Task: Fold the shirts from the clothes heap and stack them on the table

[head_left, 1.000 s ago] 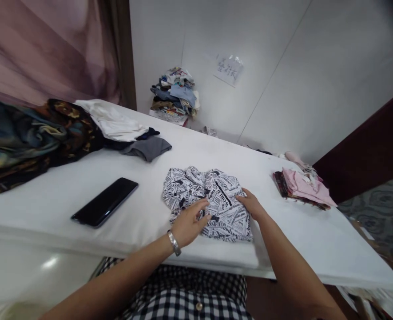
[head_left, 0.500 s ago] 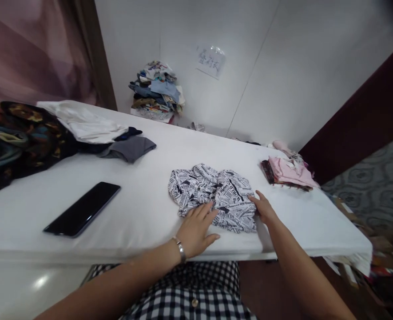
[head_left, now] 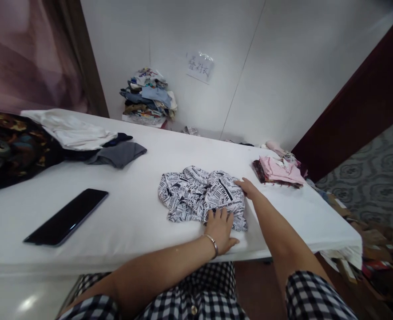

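Newsprint-patterned shirt [head_left: 201, 195] lies folded and slightly rumpled on the white surface [head_left: 143, 213], close to the edge nearest the person. Left hand [head_left: 221, 231] rests flat at the shirt's near edge, its grip spread, fingers [head_left: 220, 215] lying on the cloth and nothing pinched; a silver bracelet [head_left: 212, 243] circles that wrist. Right hand [head_left: 248, 189] touches the shirt's right side, fingers extended against the fabric; I cannot tell whether they nip any cloth. Left of the shirt, well apart, a black phone [head_left: 66, 218] lies face up. Beyond it to the left sits a loose heap of clothes [head_left: 49, 142], white and grey over dark patterned ones. Right of the shirt, near it, is a small pink folded pile [head_left: 278, 171]. Behind the shirt, against the wall, stands a stack of folded garments [head_left: 148, 95] beneath a paper label [head_left: 200, 67].
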{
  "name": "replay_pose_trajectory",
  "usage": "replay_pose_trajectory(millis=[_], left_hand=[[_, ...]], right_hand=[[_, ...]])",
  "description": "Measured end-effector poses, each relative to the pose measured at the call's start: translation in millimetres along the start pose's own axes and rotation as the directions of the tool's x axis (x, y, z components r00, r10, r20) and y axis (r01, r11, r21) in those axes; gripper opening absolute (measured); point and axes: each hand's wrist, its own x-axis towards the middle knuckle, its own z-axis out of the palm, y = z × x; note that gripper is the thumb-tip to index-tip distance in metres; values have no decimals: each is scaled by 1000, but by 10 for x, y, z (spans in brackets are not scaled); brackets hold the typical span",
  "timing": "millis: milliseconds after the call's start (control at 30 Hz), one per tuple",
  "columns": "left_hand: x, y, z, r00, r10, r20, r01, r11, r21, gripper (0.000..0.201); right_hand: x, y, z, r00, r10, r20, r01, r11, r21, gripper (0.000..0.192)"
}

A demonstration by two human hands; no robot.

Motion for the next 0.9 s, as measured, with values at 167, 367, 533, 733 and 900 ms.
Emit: replay_pose_trajectory(millis=[167, 367, 533, 733, 900], left_hand=[[162, -12, -8, 997, -54, -58, 57, 996, 63, 79], [366, -67, -87, 991, -119, -58, 123, 991, 60, 57], [453, -160, -153, 994, -110, 0, 110, 994, 13, 26], [317, -444, -373, 992, -122, 18, 123, 985, -120, 28], [131, -1036, -831, 963, -267, -19, 244, 905, -348, 31]], right_hand=[[68, -253, 145, 992, -114, 57, 104, 981, 163, 76], [81, -259, 102, 985, -169, -20, 169, 958, 230, 76], [80, -139, -33, 993, -119, -2, 116, 965, 234, 76], [-52, -116, -167, 976, -110, 187, 59, 965, 256, 61], [-232, -103, -141, 915, -201, 350, 88, 946, 313, 33]])
